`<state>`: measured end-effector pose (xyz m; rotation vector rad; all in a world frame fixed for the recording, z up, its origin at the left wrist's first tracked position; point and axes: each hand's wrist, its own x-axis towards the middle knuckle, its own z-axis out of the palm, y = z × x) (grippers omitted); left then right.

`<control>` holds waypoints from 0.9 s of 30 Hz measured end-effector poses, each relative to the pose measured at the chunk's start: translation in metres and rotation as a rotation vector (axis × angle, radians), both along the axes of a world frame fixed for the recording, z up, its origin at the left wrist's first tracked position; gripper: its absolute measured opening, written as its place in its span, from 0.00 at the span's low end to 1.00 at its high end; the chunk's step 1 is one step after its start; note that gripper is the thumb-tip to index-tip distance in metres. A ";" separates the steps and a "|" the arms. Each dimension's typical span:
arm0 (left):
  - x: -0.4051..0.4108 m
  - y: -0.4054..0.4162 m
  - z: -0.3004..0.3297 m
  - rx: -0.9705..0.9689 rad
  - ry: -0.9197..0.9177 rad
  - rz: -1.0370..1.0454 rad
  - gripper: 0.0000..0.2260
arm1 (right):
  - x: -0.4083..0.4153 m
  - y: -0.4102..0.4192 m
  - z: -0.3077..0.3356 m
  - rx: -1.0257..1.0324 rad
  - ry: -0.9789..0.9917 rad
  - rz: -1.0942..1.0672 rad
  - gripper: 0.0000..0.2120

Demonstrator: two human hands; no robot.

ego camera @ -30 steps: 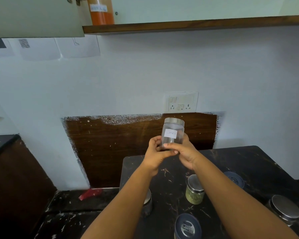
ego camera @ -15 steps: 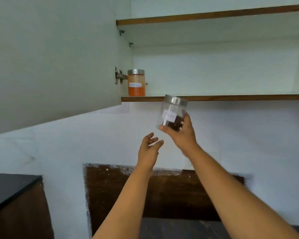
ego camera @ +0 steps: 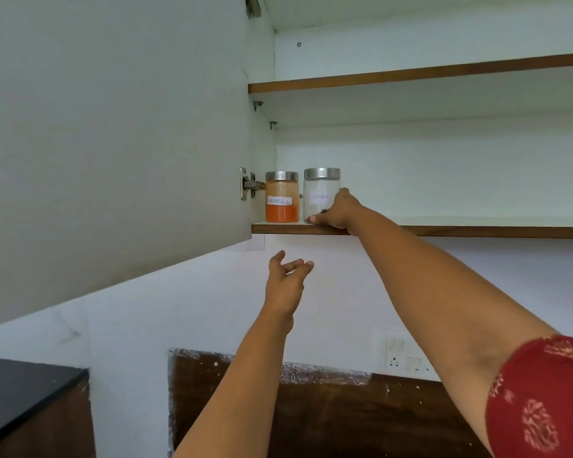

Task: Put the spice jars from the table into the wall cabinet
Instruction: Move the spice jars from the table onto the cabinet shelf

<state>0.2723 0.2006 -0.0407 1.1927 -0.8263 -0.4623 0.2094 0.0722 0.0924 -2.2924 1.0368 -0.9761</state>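
- Step in hand: setting a jar down in the wall cabinet [ego camera: 444,166]. The clear jar [ego camera: 320,193], w/ steel lid and white label, stands upright on the lower shelf [ego camera: 477,230], near the front edge.
- It sits just beside the orange jar [ego camera: 282,201], on that one's right; can't tell if the two touch. A few dark bits lie at the clear jar's bottom.
- Right hand [ego camera: 339,211]: curled round the clear jar's lower right side, thumb across the front at the base. Holding it, not let go yet.
- Left hand [ego camera: 286,282]: raised below the shelf, fingers loosely spread, holds nothing, touches nothing.
- Cabinet door [ego camera: 113,143] stands swung open at left.
- Next move, as I judge it: let go w/o tipping the jar, maybe nudge it further back from the edge, then go back down to the bench for another jar. The bench isn't in view here, so how many remain can't be told.
- Risk: a pull-away that drags the jar toward the shelf lip.
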 end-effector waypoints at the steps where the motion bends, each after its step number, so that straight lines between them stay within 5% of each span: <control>1: 0.001 -0.002 0.001 0.000 -0.007 0.004 0.28 | 0.002 -0.001 0.002 -0.003 0.064 -0.012 0.38; 7: 0.010 -0.006 0.000 0.032 -0.030 0.038 0.28 | 0.010 -0.004 0.007 -0.107 0.268 -0.118 0.26; 19: 0.001 0.003 -0.003 0.050 -0.112 0.030 0.29 | 0.010 -0.004 -0.021 -0.214 0.049 -0.257 0.48; 24: -0.006 0.022 -0.042 0.069 -0.113 0.046 0.30 | -0.017 0.025 -0.114 -0.571 -0.161 -0.161 0.35; 27: -0.008 0.042 -0.102 0.182 -0.120 0.087 0.30 | -0.033 0.052 -0.204 -0.479 -0.141 -0.099 0.34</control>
